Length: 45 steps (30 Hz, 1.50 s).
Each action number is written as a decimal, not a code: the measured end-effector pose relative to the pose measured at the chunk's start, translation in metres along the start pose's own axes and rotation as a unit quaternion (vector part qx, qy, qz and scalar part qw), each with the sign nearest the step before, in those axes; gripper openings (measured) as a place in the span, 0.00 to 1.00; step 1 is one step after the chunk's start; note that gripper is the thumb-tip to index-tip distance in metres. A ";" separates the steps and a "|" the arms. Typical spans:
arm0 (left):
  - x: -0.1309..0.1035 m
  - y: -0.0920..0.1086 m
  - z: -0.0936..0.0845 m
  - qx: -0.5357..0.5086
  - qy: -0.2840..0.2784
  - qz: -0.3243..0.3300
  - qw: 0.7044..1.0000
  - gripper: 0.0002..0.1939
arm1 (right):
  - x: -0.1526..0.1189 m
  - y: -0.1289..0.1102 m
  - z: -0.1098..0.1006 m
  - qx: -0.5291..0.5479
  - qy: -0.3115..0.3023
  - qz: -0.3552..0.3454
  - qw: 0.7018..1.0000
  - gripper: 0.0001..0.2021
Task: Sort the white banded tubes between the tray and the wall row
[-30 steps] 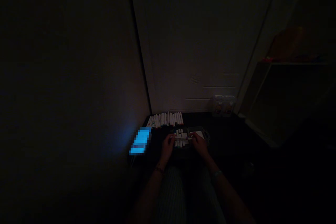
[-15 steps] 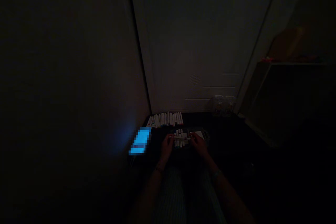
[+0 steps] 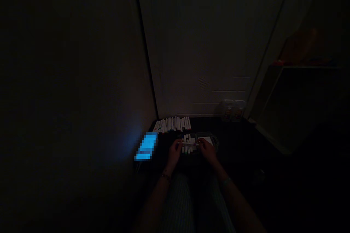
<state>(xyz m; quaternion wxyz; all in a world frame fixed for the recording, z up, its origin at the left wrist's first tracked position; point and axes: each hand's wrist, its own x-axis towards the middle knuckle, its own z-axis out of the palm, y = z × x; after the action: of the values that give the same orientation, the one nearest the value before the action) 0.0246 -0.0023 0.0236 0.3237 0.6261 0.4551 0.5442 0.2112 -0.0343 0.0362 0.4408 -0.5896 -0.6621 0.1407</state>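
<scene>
In dim light, a white marker (image 3: 188, 144) lies crosswise between my two hands. My left hand (image 3: 175, 150) pinches its left end, and my right hand (image 3: 206, 149) has its fingers closed at the right end. Below the marker, several white markers (image 3: 187, 149) lie side by side in an open clear case (image 3: 203, 134). A white sheet or card shows in the case's right part, partly behind my right hand. Behind, a row of several white markers (image 3: 172, 124) rests on the dark table.
A glowing phone-like screen (image 3: 147, 147), pixelated, is at the table's left edge. Two clear packages (image 3: 233, 110) stand at the back right by the wall. A shelf (image 3: 308, 67) with an orange object is at the right.
Both hands and the marker between them are almost where they were. The view has shifted very slightly.
</scene>
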 end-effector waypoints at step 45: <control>0.001 0.000 -0.002 -0.005 0.011 -0.005 1.000 0.15 | 0.000 -0.006 -0.004 0.001 -0.016 0.010 1.000 0.15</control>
<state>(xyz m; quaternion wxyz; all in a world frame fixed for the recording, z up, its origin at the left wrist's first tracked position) 0.0225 -0.0018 0.0238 0.3247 0.6157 0.4590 0.5521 0.2104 -0.0370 0.0427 0.4294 -0.5931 -0.6631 0.1555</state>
